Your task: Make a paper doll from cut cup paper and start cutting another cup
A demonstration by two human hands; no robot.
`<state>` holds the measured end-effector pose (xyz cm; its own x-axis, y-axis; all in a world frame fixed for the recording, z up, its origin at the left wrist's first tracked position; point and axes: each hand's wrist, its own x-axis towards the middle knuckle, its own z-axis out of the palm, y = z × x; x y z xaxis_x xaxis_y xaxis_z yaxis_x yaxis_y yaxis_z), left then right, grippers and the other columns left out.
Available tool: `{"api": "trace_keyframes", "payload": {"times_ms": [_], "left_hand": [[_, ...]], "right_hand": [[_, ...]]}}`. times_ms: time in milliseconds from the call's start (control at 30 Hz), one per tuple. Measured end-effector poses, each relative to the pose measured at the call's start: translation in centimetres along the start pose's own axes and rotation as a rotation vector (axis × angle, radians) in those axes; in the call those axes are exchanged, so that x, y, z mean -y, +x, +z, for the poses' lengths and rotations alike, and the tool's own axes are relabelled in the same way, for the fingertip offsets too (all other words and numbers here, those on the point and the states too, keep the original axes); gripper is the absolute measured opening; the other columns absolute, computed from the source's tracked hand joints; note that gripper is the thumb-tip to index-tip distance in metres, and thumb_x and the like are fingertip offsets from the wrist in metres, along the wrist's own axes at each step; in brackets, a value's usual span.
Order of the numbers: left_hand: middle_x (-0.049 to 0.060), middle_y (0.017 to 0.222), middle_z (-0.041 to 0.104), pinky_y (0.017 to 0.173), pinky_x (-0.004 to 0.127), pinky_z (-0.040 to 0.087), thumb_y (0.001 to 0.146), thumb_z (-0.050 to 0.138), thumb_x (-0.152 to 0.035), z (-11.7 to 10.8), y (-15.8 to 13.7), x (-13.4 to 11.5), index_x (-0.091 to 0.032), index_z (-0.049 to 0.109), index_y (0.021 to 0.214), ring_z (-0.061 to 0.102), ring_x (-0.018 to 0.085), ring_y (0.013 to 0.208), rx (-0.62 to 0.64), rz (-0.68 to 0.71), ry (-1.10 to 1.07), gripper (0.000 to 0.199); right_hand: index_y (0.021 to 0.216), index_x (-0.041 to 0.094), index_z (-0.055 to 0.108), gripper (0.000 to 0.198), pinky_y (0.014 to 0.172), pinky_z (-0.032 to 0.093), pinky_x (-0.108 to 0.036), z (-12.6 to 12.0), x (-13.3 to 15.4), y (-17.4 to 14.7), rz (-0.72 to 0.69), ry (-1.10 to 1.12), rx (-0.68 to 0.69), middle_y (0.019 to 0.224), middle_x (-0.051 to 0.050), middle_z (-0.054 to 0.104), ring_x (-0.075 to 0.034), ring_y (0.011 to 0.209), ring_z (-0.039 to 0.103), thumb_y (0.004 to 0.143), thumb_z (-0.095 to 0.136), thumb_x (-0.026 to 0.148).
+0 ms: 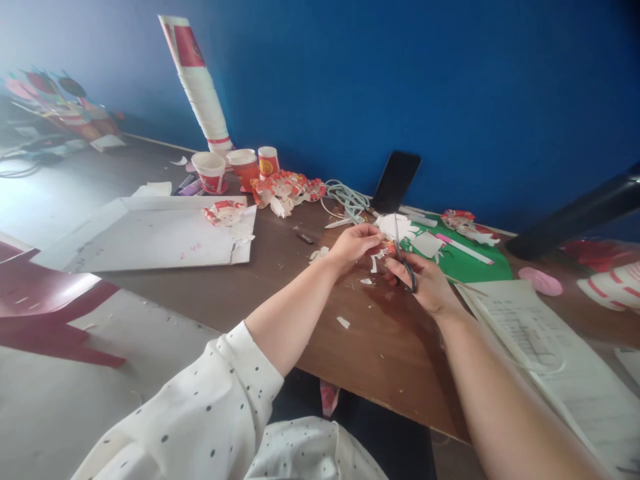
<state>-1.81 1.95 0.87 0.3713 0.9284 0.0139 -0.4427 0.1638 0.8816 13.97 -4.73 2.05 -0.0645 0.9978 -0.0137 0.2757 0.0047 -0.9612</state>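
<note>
My right hand (423,283) is closed around the dark handles of a pair of scissors (411,275), whose blades point away from me. Just left of it, my left hand (357,245) pinches a small cut piece of paper cup (377,260), white with some red and yellow. The scissors' blades stand right beside this piece; whether they touch it I cannot tell. Behind both hands lies a white paper cutout (397,227) with a jagged edge. Small white scraps (343,323) are scattered on the brown table (320,347) below my hands.
Paper cups (210,173) and a tall leaning cup stack (200,93) stand at the back left. A phone (397,180) leans on the blue wall beside a coiled cable (347,200). A white board (150,233) lies left, green paper (490,263) and a notebook (540,327) right.
</note>
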Motion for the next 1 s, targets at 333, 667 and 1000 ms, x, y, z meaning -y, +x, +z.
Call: {"api": "trace_keyframes", "payload": {"times_ms": [333,667,1000], "left_hand": [[-0.004,0.063,0.056,0.071,0.023,0.042,0.076,0.071,-0.019,0.08,-0.17,-0.37,-0.013,0.054,0.071,0.054,0.005,0.061,0.020,0.003,0.010,0.019],[-0.004,0.064,0.055,0.074,0.024,0.043,0.076,0.070,-0.016,0.31,-0.33,-0.72,-0.013,0.053,0.071,0.055,0.006,0.062,0.011,-0.010,-0.012,0.018],[-0.004,0.064,0.054,0.075,0.025,0.044,0.079,0.066,-0.014,0.21,-0.29,-0.79,-0.013,0.052,0.071,0.054,0.006,0.061,0.025,0.006,0.003,0.016]], "right_hand": [[0.086,0.020,0.068,0.037,0.056,0.044,-0.027,-0.04,0.02,-0.13,0.000,0.010,-0.007,0.063,0.000,0.064,-0.013,0.056,0.057,0.073,0.072,0.055],[0.087,0.021,0.069,0.034,0.053,0.042,-0.025,-0.14,-0.38,-0.01,-0.004,0.049,0.002,0.061,0.001,0.061,-0.012,0.055,0.053,0.076,0.070,0.054],[0.087,0.020,0.070,0.036,0.054,0.040,-0.025,-0.03,0.01,-0.15,0.014,0.053,-0.012,0.059,0.002,0.059,-0.011,0.054,0.051,0.076,0.071,0.053]]}}
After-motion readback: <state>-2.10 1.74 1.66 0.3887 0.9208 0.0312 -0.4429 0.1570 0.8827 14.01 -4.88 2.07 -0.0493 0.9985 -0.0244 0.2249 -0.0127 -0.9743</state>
